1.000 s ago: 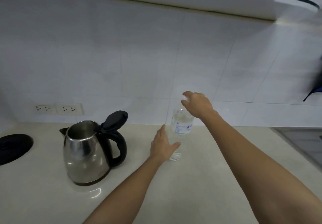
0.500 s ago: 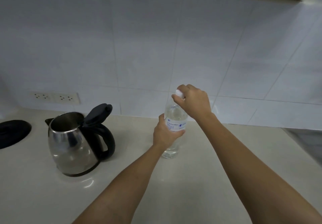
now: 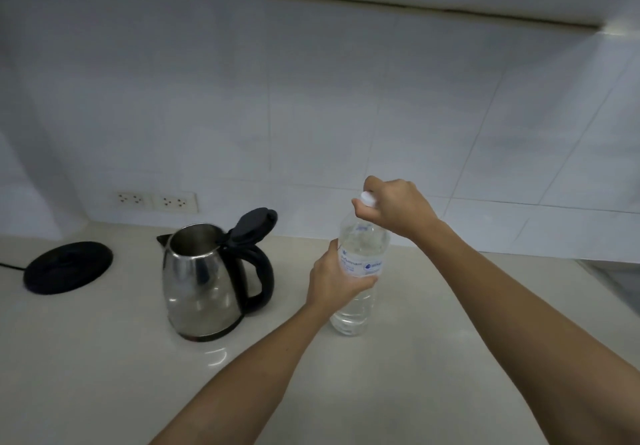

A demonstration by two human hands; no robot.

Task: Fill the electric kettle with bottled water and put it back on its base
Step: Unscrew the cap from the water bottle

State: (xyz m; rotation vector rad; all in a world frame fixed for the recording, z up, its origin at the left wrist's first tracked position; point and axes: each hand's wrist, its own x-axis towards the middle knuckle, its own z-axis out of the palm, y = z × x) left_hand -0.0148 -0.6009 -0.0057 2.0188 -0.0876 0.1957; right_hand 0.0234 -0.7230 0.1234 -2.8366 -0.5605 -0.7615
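Water bottle (image 3: pixel 360 271) stands upright on the pale surface (image 3: pixel 104 358), right of centre, its clear body showing liquid down to the bottom. The left hand (image 3: pixel 332 278) wraps around its middle at the label, fingers curled round the far side and thumb toward the camera, gripping it firmly. The right hand (image 3: pixel 398 209) comes in from above and is closed over the top of the bottle, its fingertips pinching the white cap (image 3: pixel 367 199), which sits on the neck.

To the left of the bottle, near but not touching it, sits the steel kettle (image 3: pixel 201 278). It rests directly on the surface, not on its base. Its black lid (image 3: pixel 252 225) is flipped up and back over the handle (image 3: pixel 259 271), leaving the mouth open; the handle faces the bottle and the spout points away to the left. Whether any water lies inside cannot be made out.

The round black base (image 3: pixel 69 266) lies further left on the surface, well apart from the kettle, with a dark cord (image 3: pixel 10 266) running off the left edge of the view.

On the white tiled wall (image 3: pixel 311 115) behind, 2 sockets (image 3: pixel 157 200) sit side by side just above the surface, behind the gap between base and kettle.
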